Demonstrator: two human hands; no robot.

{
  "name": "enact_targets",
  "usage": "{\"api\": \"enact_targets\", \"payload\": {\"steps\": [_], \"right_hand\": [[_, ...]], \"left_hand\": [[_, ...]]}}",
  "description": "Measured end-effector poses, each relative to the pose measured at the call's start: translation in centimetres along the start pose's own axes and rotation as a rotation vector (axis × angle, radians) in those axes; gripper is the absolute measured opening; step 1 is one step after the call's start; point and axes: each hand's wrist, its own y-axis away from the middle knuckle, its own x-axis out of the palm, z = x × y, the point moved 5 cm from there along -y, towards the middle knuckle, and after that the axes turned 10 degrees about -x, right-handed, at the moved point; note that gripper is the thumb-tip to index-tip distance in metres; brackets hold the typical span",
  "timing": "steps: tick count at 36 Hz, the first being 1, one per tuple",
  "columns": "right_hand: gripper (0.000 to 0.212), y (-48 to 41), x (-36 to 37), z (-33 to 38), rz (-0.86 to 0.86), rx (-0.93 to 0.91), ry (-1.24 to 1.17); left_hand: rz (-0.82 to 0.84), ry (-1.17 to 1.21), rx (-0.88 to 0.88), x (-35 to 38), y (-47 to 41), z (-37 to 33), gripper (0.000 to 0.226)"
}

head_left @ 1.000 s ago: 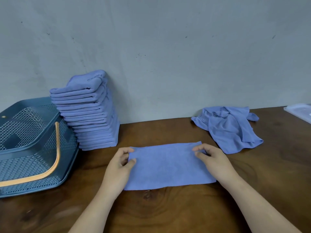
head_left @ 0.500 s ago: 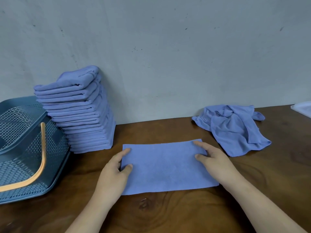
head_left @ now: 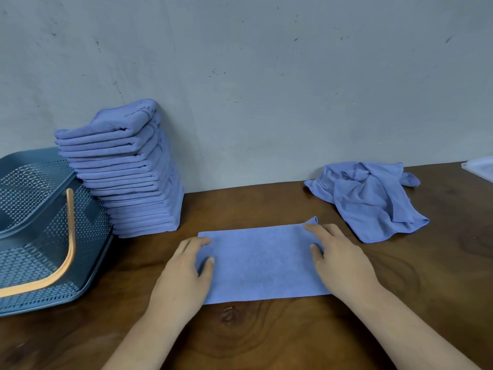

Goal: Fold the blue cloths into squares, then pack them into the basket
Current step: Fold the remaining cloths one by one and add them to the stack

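Observation:
A blue cloth (head_left: 262, 263), folded into a long rectangle, lies flat on the wooden table (head_left: 266, 335) in front of me. My left hand (head_left: 186, 273) rests on its left end with fingers straight and thumb on the cloth. My right hand (head_left: 338, 260) lies flat on its right end, where the far corner sticks up a little. A tall stack of folded blue cloths (head_left: 133, 177) leans against the wall at the left. Beside it stands a blue perforated basket (head_left: 34, 231) with an orange handle. A crumpled blue cloth (head_left: 370, 198) lies at the back right.
A grey wall (head_left: 266, 89) runs along the table's far edge. The corner of a pale flat object (head_left: 480, 169) shows at the far right edge. Bare wood lies between the flat cloth and the stack.
Both hands went from pinching the cloth's far corners to lying flat on its ends. The view shifted a little, so the stack and basket sit differently in the frame.

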Motion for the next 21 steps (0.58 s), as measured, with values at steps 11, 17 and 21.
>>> {"api": "enact_targets", "payload": {"steps": [11,17,21], "right_hand": [[0.047,0.6,-1.7,1.1,-0.021,0.05,0.343],[0.056,0.5,-0.3,6.6,-0.004,-0.299,0.228],[0.071,1.1,2.5,6.3,0.336,-0.295,0.16]], "left_hand": [[-0.134,-0.383,0.033,-0.3,0.5,-1.0,0.047],[-0.138,-0.27,0.347,1.2,1.6,-5.4,0.047],[0.221,-0.414,0.306,5.1,2.1,-4.1,0.071]]}}
